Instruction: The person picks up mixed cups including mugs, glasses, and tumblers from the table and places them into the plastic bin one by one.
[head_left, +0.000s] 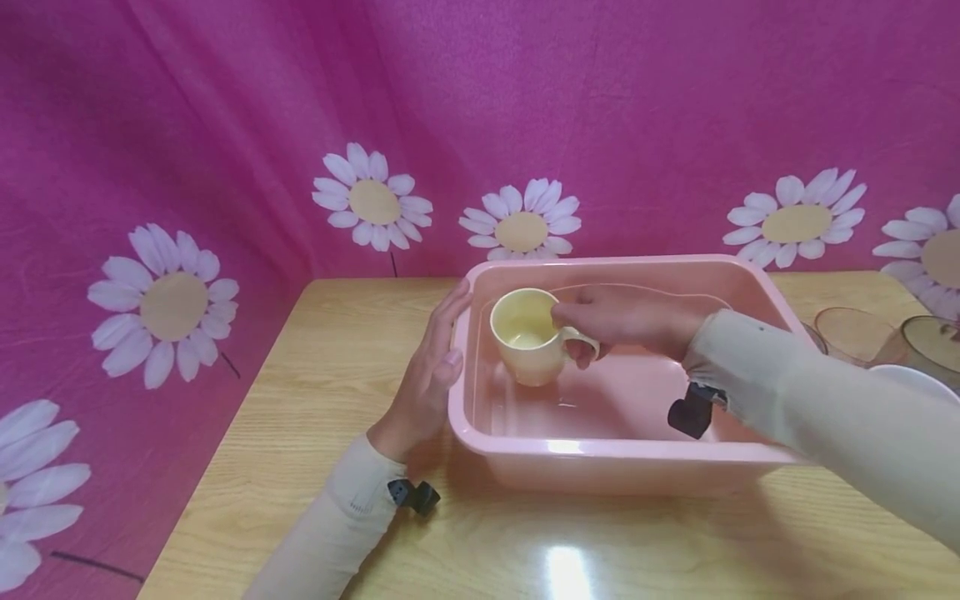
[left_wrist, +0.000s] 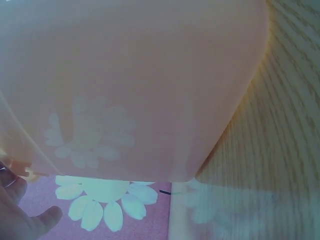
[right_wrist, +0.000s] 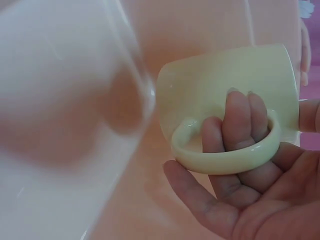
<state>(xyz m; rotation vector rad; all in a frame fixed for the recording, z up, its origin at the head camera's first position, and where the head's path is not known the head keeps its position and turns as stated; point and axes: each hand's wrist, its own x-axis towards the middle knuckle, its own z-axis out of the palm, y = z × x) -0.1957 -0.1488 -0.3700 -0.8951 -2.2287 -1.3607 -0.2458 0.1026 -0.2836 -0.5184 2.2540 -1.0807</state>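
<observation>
A pale yellow mug is inside the left end of a pink plastic basin. My right hand holds it by the handle, with several fingers through the loop, as the right wrist view shows on the mug. The mug stands roughly upright with its mouth facing up; whether its base touches the basin floor I cannot tell. Against the basin's left outer wall rests my left hand, its fingers stretched along the rim. In the left wrist view that wall fills most of the picture.
Right of the basin, partly behind my right sleeve, stand see-through glasses and a white round-rimmed vessel. The basin sits on a light wooden table. A magenta cloth with daisies hangs along the back and left.
</observation>
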